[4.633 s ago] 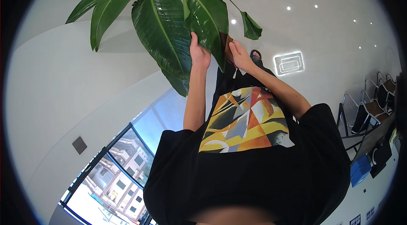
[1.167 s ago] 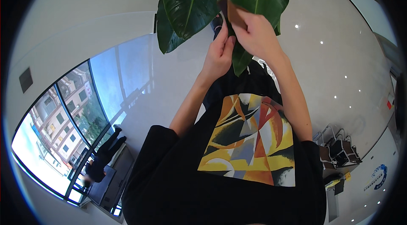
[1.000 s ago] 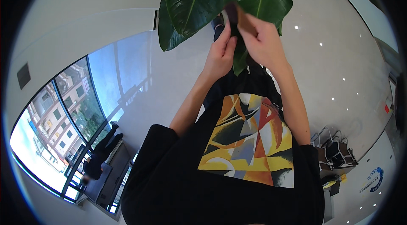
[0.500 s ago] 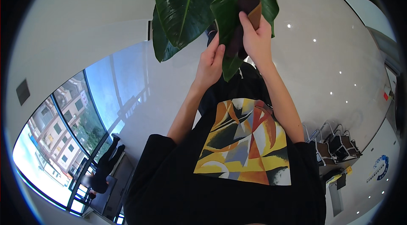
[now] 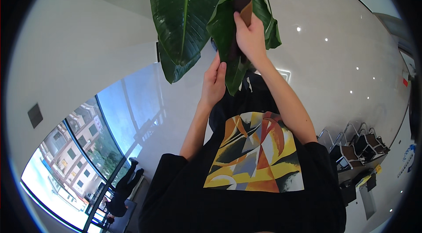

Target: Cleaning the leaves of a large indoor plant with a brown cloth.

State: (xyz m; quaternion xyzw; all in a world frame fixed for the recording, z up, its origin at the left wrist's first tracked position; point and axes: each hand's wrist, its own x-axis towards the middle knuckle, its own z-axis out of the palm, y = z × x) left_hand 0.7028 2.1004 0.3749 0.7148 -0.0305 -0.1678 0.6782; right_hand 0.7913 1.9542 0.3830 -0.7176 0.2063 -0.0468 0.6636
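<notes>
A broad green leaf [image 5: 222, 24] hangs between my hands at the top, its tip pointing toward me. My right hand [image 5: 252, 42] is closed around a dark brown cloth [image 5: 243, 7] with a lighter brown side, thumb on top. The cloth lies against the right part of this leaf, and some of it is hidden behind my hand and the leaf. Lower down, my left hand [image 5: 214, 81] pinches the leaf's left edge near the tip, thumb in front and fingers mostly behind. Just left hangs a larger glossy leaf [image 5: 178, 22] with a pale midrib.
A glossy pale floor [image 5: 325, 70] spreads around the plant. Chairs with metal frames [image 5: 351, 149] stand at the right. At lower left, another person [image 5: 118, 200] is near tall windows [image 5: 83, 154]. A dark square plate [image 5: 35, 115] sits at far left.
The whole view has shifted a little. Against the leaf, my right hand and the cloth are slightly farther from the tip. My left hand keeps its grip near the tip.
</notes>
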